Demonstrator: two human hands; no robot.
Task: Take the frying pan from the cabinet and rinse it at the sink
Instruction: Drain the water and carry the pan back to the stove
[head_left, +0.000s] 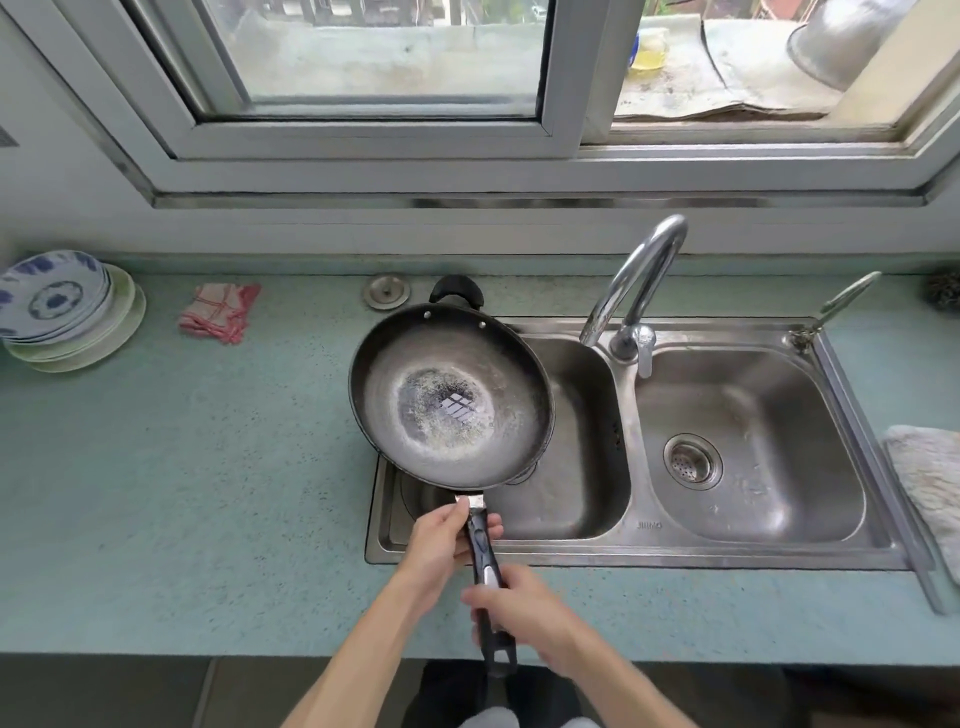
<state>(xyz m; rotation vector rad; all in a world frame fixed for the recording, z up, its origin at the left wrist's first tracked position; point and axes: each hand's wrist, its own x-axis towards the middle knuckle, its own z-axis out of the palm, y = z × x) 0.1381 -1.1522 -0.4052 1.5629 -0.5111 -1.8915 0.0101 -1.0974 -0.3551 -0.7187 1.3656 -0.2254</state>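
A black frying pan (450, 397) with a worn, pale patch in its middle hangs level over the left basin of the steel double sink (571, 540). Its long dark handle points toward me. My left hand (444, 540) grips the handle close to the pan. My right hand (519, 616) grips the handle farther back, near its end. The chrome faucet (636, 291) stands between the two basins, its spout just right of the pan's rim. No water is visible from the spout.
A stack of plates (67, 312) and a red checked cloth (218, 312) lie on the teal counter to the left. A round metal cap (387, 291) sits behind the pan. A grey cloth (930, 483) lies right of the sink. A window runs behind.
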